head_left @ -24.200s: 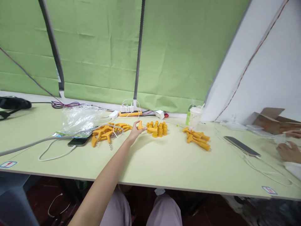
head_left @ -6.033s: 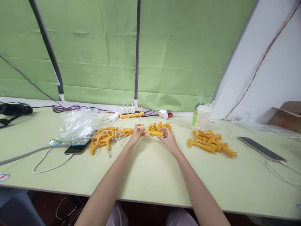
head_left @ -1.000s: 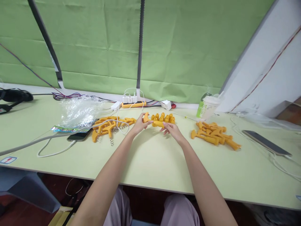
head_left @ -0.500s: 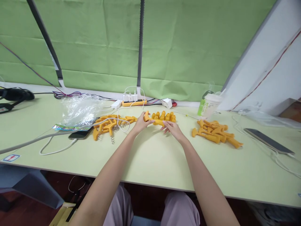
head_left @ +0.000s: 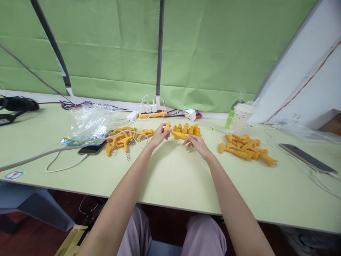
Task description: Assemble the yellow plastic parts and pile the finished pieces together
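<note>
My left hand (head_left: 158,135) is closed on the curved end of an orange plastic piece (head_left: 167,126) held just above the table. My right hand (head_left: 195,143) pinches an orange tube (head_left: 181,135) that meets that piece. Right behind them stands a cluster of upright orange tubes (head_left: 188,129). Left of my hands lies a pile of orange handles with metal springs (head_left: 124,139). A heap of joined orange parts (head_left: 246,150) lies to the right.
A crumpled clear plastic bag (head_left: 92,121) and a dark phone (head_left: 91,150) on a white cable sit at the left. A power strip (head_left: 151,113) lies by the green wall. A lidded drink cup (head_left: 238,117) stands behind the right heap. Another phone (head_left: 306,162) lies far right.
Both hands stay together on the two orange parts; they sit slightly higher and the curved piece is more upright. The view has shifted a little.
</note>
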Demonstrator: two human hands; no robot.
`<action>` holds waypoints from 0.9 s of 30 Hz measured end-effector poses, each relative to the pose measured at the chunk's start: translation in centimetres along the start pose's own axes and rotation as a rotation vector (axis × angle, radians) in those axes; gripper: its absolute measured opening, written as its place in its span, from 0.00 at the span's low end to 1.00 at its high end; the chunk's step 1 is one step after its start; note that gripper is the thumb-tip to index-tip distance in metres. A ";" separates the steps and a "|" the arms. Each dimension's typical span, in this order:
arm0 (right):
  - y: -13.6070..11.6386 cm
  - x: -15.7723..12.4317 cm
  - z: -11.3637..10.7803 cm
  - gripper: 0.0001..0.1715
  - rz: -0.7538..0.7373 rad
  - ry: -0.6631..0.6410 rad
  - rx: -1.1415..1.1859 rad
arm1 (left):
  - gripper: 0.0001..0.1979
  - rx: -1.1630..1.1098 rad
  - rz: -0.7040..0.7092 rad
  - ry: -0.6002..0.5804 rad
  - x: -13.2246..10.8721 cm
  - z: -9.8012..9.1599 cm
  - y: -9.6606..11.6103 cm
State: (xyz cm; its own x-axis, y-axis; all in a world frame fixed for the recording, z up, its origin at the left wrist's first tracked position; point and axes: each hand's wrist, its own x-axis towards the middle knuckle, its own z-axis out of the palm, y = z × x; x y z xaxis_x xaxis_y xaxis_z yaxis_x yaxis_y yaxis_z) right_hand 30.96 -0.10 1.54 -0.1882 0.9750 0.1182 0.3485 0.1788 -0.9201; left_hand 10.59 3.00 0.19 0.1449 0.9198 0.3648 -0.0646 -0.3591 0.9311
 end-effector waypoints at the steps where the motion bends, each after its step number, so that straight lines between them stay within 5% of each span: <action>1: 0.1 0.0 0.0 0.27 -0.007 0.001 -0.005 | 0.15 0.008 0.004 0.010 0.0 0.1 -0.1; 18: 0.1 -0.2 0.1 0.28 -0.027 -0.014 -0.018 | 0.16 0.066 -0.012 0.041 -0.2 0.2 -0.2; 27: -0.1 -0.2 0.2 0.36 -0.037 -0.011 -0.058 | 0.17 0.147 -0.034 0.064 -0.5 0.4 0.1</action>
State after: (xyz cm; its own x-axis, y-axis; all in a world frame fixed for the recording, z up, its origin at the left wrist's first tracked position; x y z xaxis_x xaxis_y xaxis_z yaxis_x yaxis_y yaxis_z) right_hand 30.84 -0.36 1.51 -0.2115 0.9662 0.1470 0.3935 0.2219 -0.8922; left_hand 10.89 2.46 0.06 0.0815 0.9382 0.3364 0.0851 -0.3428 0.9355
